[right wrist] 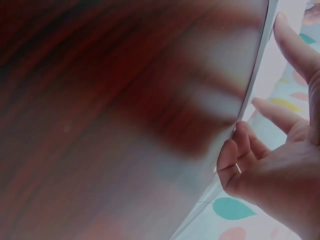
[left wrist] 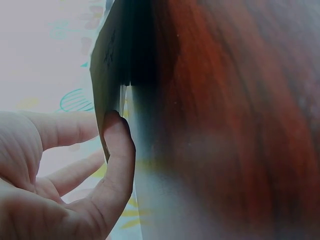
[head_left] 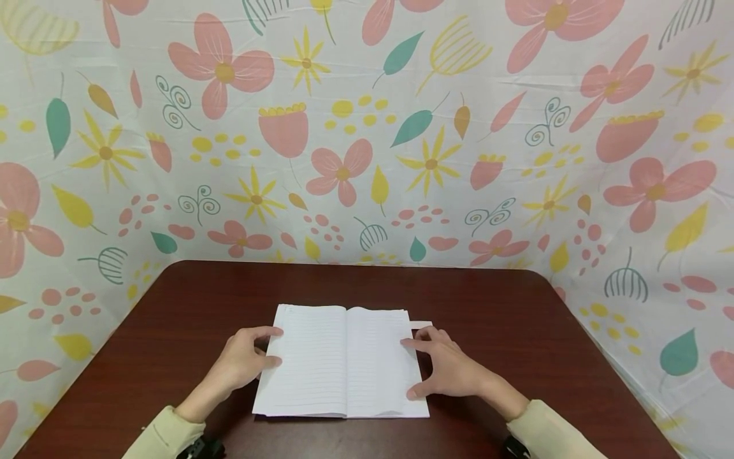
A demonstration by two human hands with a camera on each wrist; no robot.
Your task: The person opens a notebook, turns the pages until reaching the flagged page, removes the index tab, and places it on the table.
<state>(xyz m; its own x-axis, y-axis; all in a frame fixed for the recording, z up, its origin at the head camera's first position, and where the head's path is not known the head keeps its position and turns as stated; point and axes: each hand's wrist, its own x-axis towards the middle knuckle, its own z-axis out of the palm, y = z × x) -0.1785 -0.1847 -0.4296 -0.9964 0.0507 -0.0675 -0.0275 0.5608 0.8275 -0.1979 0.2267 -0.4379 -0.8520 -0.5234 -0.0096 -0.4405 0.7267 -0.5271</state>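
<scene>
On the surface (head_left: 367,284), midway between its side edges, lies the open notebook (head_left: 381,363). I judge the step as steadying it; next calls for even pressure. My left hand (head_left: 241,358) has its grip pinching the notebook's left edge; my right hand (head_left: 452,368) touches the right page, whether holding I can't tell, by a white strip (head_left: 421,324).

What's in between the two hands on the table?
An open notebook with lined pages lies between the left hand and the right hand. It shows best in the head view, on the brown table.
</scene>
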